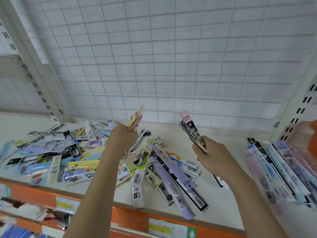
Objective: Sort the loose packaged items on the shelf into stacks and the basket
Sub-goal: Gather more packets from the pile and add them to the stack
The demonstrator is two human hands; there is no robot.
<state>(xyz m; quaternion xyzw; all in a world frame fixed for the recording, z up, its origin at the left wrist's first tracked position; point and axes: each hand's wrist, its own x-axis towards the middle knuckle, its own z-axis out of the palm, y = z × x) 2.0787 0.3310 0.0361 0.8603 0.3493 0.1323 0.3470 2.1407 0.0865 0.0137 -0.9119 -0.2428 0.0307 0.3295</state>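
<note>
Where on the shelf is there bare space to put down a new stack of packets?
Bare white shelf lies between the loose heap of long colourful packets and the neat row of packets on the right. The back strip near the wire grid is also free. The left half is crowded.

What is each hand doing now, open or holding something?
Left hand: closed, holding a bunch of yellow and pink packets.
Right hand: closed, holding a bunch of black and pink packets.
</note>
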